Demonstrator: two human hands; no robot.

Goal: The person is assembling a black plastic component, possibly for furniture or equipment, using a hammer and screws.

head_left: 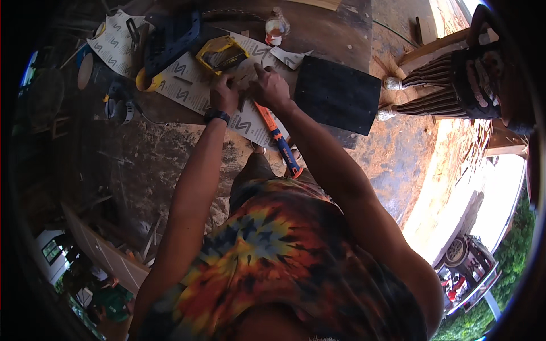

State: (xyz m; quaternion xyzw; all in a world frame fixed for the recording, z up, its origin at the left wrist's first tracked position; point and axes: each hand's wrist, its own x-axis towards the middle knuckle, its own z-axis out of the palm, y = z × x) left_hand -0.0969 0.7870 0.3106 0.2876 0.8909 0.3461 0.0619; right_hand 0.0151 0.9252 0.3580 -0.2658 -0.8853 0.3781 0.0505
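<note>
Clear-and-yellow plastic box [223, 55] on worktop [335, 40] — likely light, stiff, crackable; hold by rim. Left hand [225, 94] just on its near side, right hand [270, 90] alongside; both part-curled, can't tell if pinching anything. Orange-and-blue long-handled tool [278, 137] near right hand — probably rigid, heavier; grip mid-handle.

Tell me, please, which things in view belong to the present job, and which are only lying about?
Probably the job, judging by nearness:
printed sheet, beneath the left hand and right hand
hammer, near both
yellow pack, just beyond them

Probably lying about:
black board
bottle
yellow roll

Anything between the fingers is too small to tell.
</note>
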